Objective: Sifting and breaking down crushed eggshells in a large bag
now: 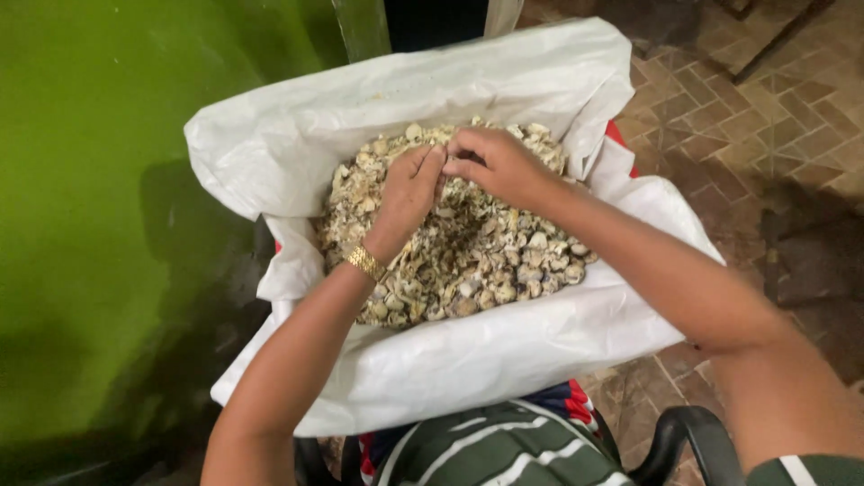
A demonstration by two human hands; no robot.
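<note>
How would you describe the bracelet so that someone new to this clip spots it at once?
Start at the big white sack, open and full of pale shell-like pieces. Two hands meet above the pile; follow the left hand back to its wrist. There sits the gold bracelet, the only shiny metal band in view; the right hand wears none.

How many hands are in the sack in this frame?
2. The left hand, with a gold bracelet at its wrist, and the right hand meet fingertip to fingertip over the shell-like pieces in the white sack. None seem hidden.
</note>
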